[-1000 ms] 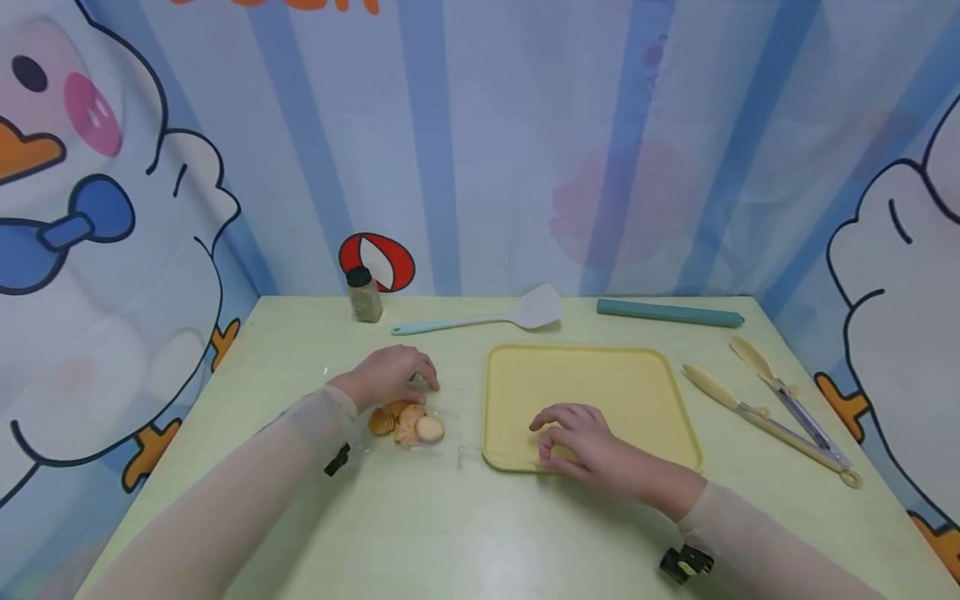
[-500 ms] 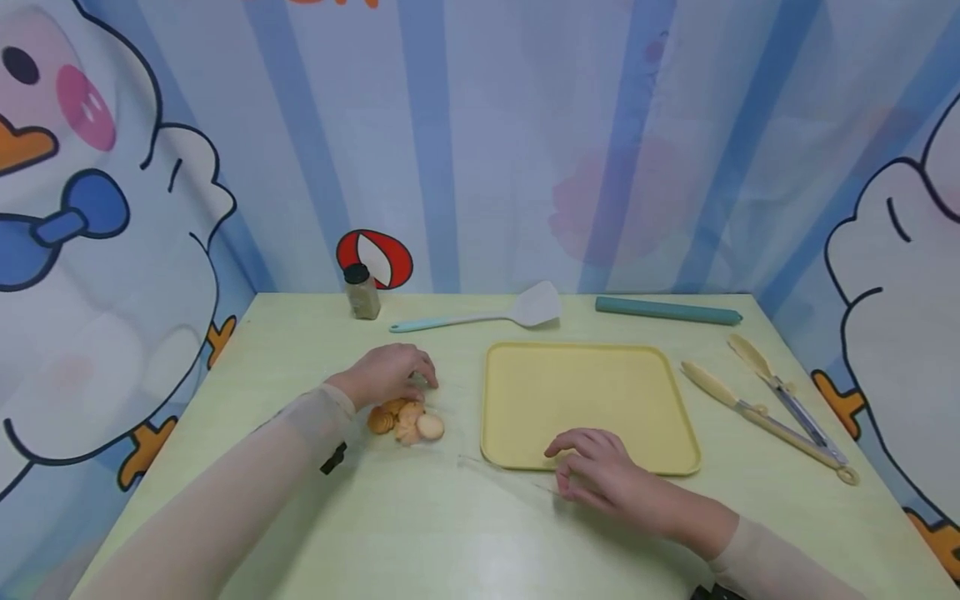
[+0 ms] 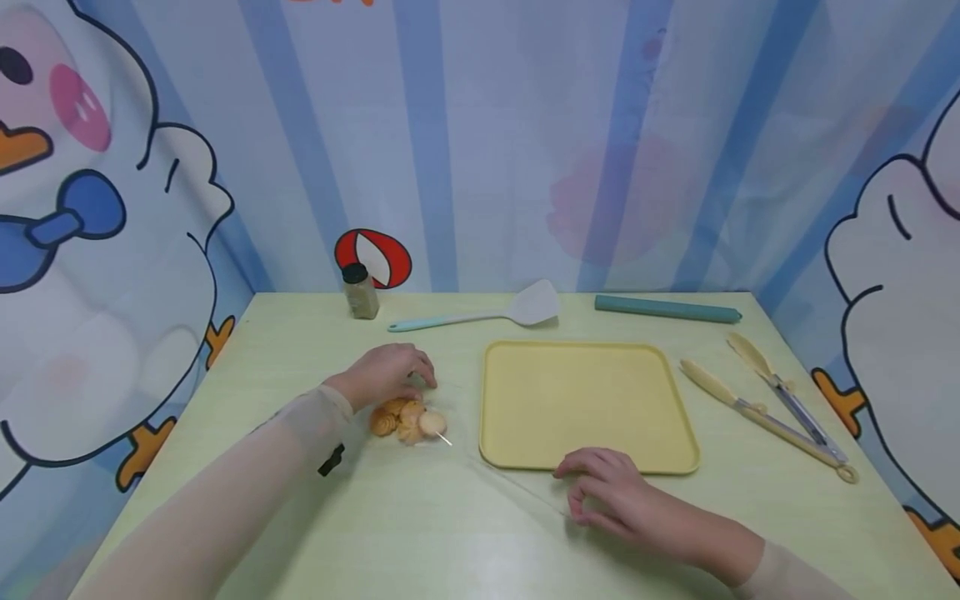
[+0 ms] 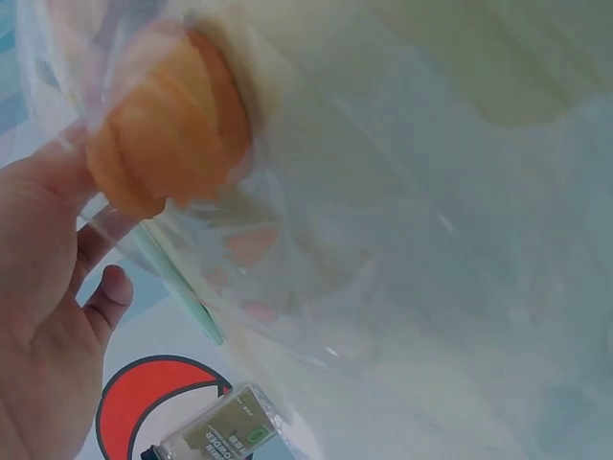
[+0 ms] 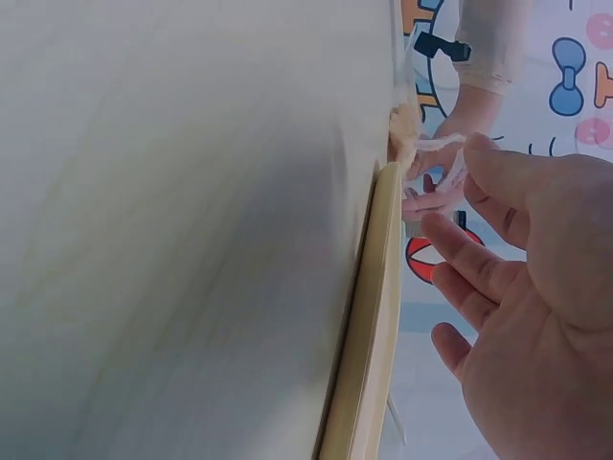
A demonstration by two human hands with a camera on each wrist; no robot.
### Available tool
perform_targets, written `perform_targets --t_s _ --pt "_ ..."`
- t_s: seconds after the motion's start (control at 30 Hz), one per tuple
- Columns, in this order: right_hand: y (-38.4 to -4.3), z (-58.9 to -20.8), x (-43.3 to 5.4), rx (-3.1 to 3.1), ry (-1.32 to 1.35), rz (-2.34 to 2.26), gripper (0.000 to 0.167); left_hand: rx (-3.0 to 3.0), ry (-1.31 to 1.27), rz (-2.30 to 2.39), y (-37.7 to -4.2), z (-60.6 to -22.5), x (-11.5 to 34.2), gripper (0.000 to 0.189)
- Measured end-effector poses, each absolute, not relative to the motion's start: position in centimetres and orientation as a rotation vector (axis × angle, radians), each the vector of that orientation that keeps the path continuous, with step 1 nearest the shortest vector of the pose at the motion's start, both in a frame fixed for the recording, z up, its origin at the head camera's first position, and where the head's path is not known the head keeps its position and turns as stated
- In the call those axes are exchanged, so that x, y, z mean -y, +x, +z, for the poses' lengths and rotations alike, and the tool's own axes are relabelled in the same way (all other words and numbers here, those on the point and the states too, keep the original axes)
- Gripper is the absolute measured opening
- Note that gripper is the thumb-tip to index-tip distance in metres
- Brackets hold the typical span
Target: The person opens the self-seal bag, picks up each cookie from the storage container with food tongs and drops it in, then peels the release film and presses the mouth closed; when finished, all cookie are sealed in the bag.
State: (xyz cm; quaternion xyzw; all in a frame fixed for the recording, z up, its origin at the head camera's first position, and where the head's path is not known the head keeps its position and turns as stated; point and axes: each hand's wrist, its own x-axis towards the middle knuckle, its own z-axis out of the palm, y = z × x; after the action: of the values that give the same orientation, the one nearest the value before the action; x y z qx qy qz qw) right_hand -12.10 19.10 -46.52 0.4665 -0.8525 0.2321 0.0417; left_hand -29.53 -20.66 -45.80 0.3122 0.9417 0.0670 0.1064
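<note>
A clear plastic bag [image 4: 402,316] with several round brown cookies [image 3: 408,420] in it lies in front of my left hand [image 3: 390,372]. The fingers of that hand grip the bag at its far side, close to the cookies. To the right, my right hand [image 3: 626,508] pinches the bag's edge between thumb and index finger. The bag's edge runs as a thin taut line towards the left. In the left wrist view, a cookie [image 4: 172,125] shows through the film beside the fingers. The exact pinch point is hard to see in the right wrist view.
A yellow tray [image 3: 588,462] lies just behind my right hand. Along the back stand or lie a spice bottle [image 3: 362,297], a spatula [image 3: 534,305] and a blue-green stick [image 3: 667,309]. Tongs [image 3: 776,429] lie to the right of the tray.
My right hand has moved right and towards me, off the tray, drawing the bag's edge out with it. The left hand stays by the cookies.
</note>
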Motion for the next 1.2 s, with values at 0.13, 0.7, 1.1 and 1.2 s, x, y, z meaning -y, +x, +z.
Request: perform_targets --t_s 0.13,0.7,1.1,1.2 --pt "-11.8 -46.6 -19.7 2.617 1.379 0.742 0.024 -2.777 0.928 0.198 -29.4 -45.7 20.6 0.026" --pt "-13.2 -47.5 -20.9 2.835 0.829 0.591 0.024 -2.775 0.953 0.202 -28.8 -45.1 20.5 0.028" --pt "-12.9 -47.0 -21.4 2.847 0.862 0.618 0.032 -2.772 0.963 0.212 -28.9 -44.9 20.5 0.026" --pt "-12.8 -47.0 -21.6 2.832 0.878 0.658 0.028 -2.769 0.962 0.210 -28.9 -44.9 20.6 0.026"
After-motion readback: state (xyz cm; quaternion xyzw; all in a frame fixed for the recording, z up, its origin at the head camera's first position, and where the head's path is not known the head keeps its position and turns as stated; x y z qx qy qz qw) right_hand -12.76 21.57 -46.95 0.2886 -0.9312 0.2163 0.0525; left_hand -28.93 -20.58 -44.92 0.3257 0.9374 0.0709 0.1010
